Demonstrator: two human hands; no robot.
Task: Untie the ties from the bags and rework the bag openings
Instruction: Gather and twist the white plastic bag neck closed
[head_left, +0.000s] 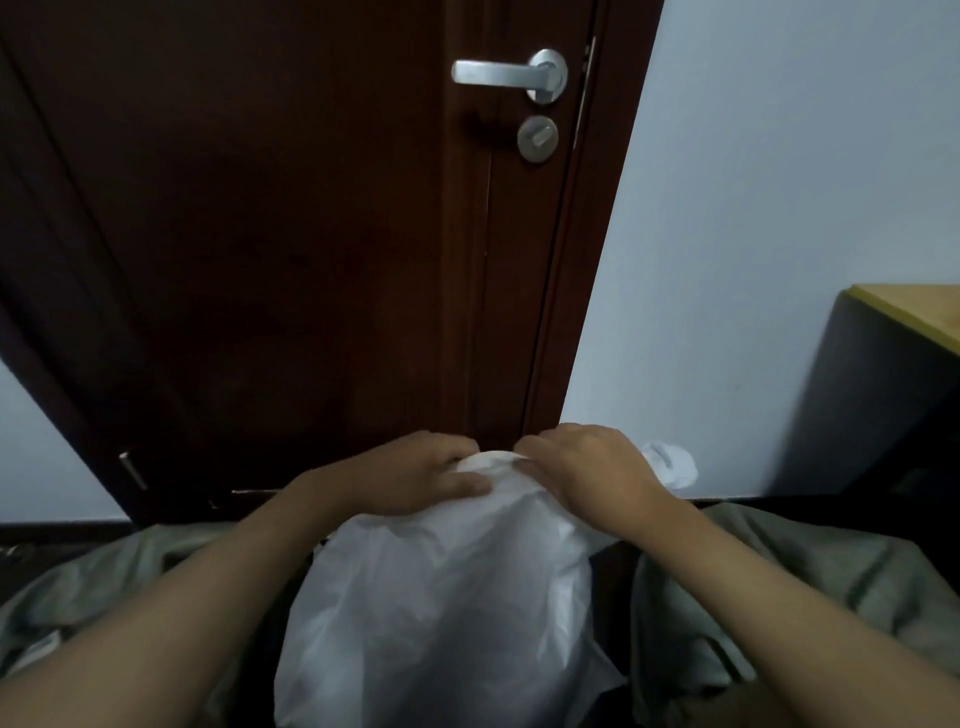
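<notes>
Both hands pinch the far top of the white bag (441, 597). Left hand (415, 475) and right hand (592, 467) each keep a closed grip on its gathered opening. A door (260, 234) stands beyond.

1. Two bare hands were in view, the left hand (415, 475) and the right hand (592, 467).
2. One large white plastic bag (441, 597) was there.
3. One smaller white bundle (670, 462) showed behind the right hand.
4. One dark door (285, 234) carried one lever handle (506, 73).
5. One table (914, 312) showed.
</notes>
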